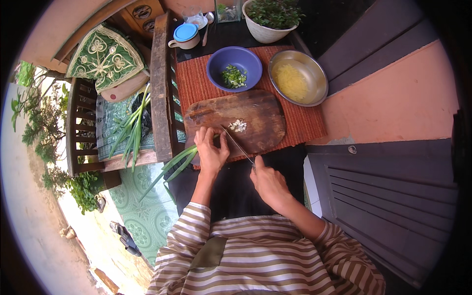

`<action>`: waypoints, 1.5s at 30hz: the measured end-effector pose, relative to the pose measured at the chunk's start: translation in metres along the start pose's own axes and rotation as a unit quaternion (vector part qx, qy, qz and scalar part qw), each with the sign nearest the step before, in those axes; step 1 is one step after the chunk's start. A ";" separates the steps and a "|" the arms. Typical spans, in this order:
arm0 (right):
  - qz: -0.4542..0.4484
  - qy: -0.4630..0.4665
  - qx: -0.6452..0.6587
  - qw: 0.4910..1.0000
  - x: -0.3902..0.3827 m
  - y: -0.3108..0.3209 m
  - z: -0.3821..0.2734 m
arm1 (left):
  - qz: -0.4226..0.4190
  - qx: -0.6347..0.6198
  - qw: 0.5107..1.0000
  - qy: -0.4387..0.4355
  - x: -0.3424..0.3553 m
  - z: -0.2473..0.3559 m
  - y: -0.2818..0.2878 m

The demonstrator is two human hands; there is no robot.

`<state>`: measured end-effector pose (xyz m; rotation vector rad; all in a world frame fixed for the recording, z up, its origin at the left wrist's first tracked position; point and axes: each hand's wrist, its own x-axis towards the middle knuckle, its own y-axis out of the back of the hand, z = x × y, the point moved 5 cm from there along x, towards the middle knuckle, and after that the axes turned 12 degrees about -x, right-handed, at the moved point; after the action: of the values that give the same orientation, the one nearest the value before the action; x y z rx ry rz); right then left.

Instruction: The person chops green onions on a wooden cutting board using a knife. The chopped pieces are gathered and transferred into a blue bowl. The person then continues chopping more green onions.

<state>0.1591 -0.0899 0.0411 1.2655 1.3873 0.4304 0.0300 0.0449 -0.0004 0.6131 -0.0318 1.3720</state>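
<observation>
On the wooden cutting board my left hand is closed around a spring onion, whose long green leaves hang past the board's left side. My right hand grips a knife by its handle. The blade points up and to the left, its tip beside my left fingertips. Just beyond the tip lies a small heap of chopped white pieces. Behind the board, a blue bowl holds chopped green and white pieces. A metal bowl to its right contains pale yellow shreds.
An orange-red woven mat lies under board and bowls. Farther back stand a lidded cup, a spoon and a white planter. More spring onions rest on a wooden bench at left. A dark door is at right.
</observation>
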 end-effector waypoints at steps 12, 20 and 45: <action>-0.008 -0.007 0.029 1.000 -0.019 -0.005 0.006 | -0.010 0.088 0.996 -0.014 0.001 0.001 0.006; 0.011 0.015 0.035 0.999 -0.011 0.007 0.003 | -0.024 0.023 0.999 0.023 0.000 -0.005 0.007; -0.006 0.002 0.014 1.000 0.002 -0.001 -0.002 | -0.017 0.005 1.000 0.011 0.000 -0.002 0.006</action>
<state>0.1570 -0.0880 0.0397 1.2781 1.4078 0.4058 0.0243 0.0464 0.0002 0.6032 0.0038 1.3458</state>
